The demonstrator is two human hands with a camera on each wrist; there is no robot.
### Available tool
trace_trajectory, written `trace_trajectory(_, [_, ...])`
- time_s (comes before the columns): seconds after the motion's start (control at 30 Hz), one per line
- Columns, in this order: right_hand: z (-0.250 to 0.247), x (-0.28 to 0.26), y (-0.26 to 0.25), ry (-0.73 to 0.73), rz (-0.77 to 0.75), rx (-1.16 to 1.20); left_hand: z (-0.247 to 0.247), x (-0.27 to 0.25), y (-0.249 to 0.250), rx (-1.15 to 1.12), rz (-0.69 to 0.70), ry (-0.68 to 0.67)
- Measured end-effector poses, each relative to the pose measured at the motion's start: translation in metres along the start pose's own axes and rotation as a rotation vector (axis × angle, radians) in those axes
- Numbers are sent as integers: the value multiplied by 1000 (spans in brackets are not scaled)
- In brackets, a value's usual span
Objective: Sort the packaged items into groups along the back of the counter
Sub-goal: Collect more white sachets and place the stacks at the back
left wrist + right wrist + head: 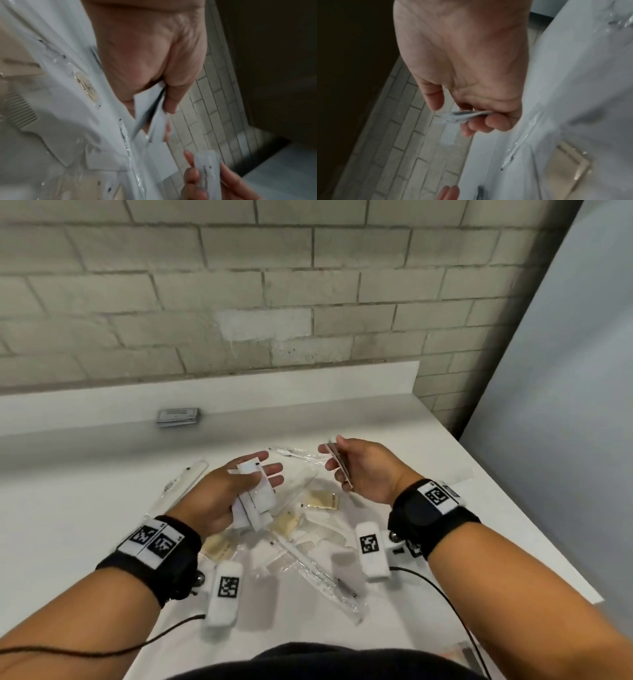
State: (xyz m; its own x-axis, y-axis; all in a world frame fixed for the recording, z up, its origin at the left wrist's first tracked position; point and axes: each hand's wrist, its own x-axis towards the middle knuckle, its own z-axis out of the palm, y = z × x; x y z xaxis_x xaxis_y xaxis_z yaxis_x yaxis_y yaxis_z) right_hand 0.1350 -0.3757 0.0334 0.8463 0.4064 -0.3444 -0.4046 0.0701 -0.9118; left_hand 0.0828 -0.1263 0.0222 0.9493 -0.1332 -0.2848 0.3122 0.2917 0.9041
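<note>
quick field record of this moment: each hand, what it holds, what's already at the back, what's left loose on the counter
left hand: holds a bunch of white packets
right hand: pinches a thin flat packet
back of counter: one grey packet stack near the wall
still loose: gold sachets, wrapped combs, clear-wrapped long items

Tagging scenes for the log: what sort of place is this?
Likely a hotel or housekeeping supply room, not certain: a white counter against a bare brick wall, strewn with wrapped combs and guest sachets.
</note>
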Motion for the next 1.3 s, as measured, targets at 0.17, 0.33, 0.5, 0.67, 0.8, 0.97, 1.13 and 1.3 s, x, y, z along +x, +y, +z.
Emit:
trace_trajectory(0.17, [24, -2, -4, 40, -124, -7, 0, -14, 5, -72, 10, 13])
trace_trajectory(0.33, [50, -7, 9, 48, -107, 37, 0, -21, 2, -79, -1, 76])
trace_trajectory(0.5, [74, -11, 19, 85, -135, -61, 3, -26, 1, -56, 20, 139])
trace_trajectory(0.67, [90, -9, 25, 179, -176, -118, 12, -30, 0, 83, 67, 171])
trace_trajectory(0.8, [90, -11, 15, 218, -300, -163, 12, -34, 1, 60, 78, 185])
trace_trajectory(0.97, [82, -21, 2, 77, -490, -221, 9, -40, 8, -54, 61, 62])
trace_trajectory(1.13, [79, -20, 10, 49, -504, -450, 11, -44, 13, -87, 86, 10])
trace_trajectory(1.3, [81, -17, 15, 44, -502, -476, 8, -43, 6, -36, 99, 1])
